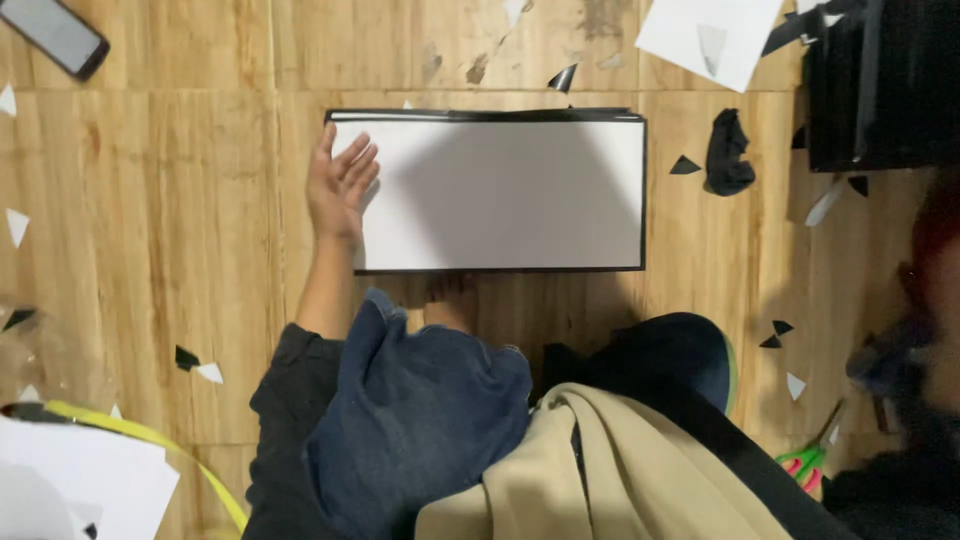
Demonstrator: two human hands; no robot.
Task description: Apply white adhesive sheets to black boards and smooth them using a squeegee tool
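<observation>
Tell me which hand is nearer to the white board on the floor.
Left. The left hand lies flat on the left edge of the white board, fingers spread. The right hand does not show in this view, so its distance cannot be told.

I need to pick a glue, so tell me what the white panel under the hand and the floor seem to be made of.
The white panel looks like matte paper or card: flat, even white, no glare, with a thin black border, perhaps a black board beneath. The left hand rests flat on its left edge. The floor looks like wood or wood-look laminate: tan grain in planks with seams and a slight sheen. Which one, I cannot tell.
</observation>
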